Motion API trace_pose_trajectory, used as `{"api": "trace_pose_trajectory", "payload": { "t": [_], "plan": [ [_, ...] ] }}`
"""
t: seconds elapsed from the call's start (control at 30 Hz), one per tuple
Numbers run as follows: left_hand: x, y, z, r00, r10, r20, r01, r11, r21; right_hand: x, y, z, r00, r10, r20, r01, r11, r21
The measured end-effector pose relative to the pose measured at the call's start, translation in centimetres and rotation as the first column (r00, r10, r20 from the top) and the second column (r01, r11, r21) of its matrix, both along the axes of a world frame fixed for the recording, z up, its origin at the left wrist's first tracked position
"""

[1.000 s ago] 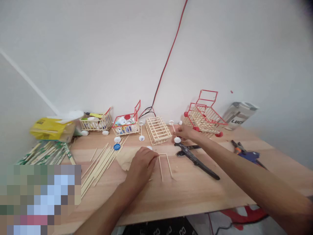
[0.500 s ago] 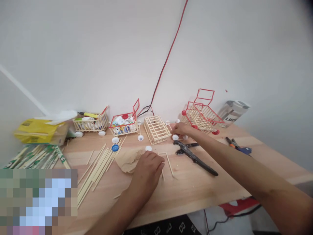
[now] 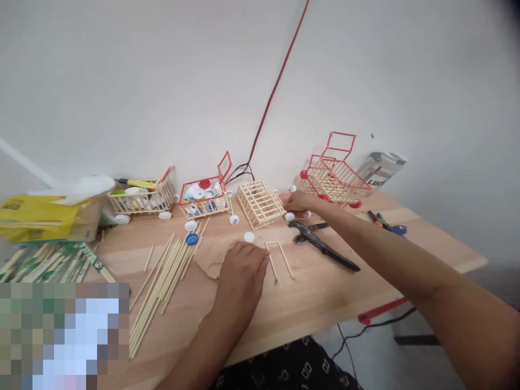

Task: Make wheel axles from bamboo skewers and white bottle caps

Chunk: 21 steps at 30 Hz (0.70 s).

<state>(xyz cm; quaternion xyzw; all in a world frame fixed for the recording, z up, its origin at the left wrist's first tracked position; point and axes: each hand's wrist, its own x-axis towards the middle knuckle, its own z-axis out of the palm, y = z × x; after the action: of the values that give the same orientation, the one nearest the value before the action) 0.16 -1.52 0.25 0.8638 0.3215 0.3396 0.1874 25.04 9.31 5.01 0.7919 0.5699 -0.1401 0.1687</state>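
Observation:
My left hand [image 3: 245, 265] hovers low over a crumpled brown paper [image 3: 209, 260], its fingers curled together; whatever they hold is hidden. Right beside its fingertips lies a U-shaped frame of thin sticks [image 3: 287, 260]. My right hand [image 3: 298, 201] reaches to the back of the table, fingers bent down among white bottle-cap wheels [image 3: 290, 216]. Its grasp is hidden behind the hand. To its left lies a stick basket [image 3: 260, 203], and to its right a small cart with red trim [image 3: 335, 181] leans against the wall. A loose white cap [image 3: 249, 236] lies above my left hand.
Black pliers [image 3: 325, 249] lie below my right forearm, with orange-and-blue cutters [image 3: 388, 223] farther right. Loose sticks [image 3: 162, 281] and a blue cap [image 3: 192, 239] are on the left. Two cap-filled carts [image 3: 140, 199] stand behind, near a yellow package [image 3: 40, 214].
The view has tilted slightly, lifting the table in the picture. My left hand has drawn a little left, uncovering more of the stick frame. My right hand stays by the white wheels.

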Motion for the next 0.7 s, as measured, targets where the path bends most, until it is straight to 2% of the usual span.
{"api": "trace_pose_trajectory", "payload": {
  "t": [0.17, 0.3, 0.47, 0.7],
  "plan": [
    [-1.1, 0.2, 0.2, 0.996, 0.088, 0.033, -0.089, 0.996, 0.007, 0.4, 0.0, -0.1, 0.999, 0.021, 0.026, -0.022, 0.999, 0.031],
    [-1.3, 0.1, 0.2, 0.995, 0.089, 0.049, -0.090, 0.996, 0.020, 0.7, -1.0, 1.0, 0.999, 0.041, 0.029, -0.043, 0.997, 0.069],
    [-1.4, 0.0, 0.2, 0.994, 0.083, 0.064, -0.085, 0.996, 0.033, 1.6, -3.2, 2.7, 0.994, 0.090, 0.056, -0.099, 0.978, 0.182],
    [-2.0, -0.5, -0.2, 0.994, 0.098, 0.051, -0.100, 0.994, 0.032, 2.5, -7.5, 3.3, 0.990, 0.122, 0.069, -0.137, 0.945, 0.297]
  ]
}}
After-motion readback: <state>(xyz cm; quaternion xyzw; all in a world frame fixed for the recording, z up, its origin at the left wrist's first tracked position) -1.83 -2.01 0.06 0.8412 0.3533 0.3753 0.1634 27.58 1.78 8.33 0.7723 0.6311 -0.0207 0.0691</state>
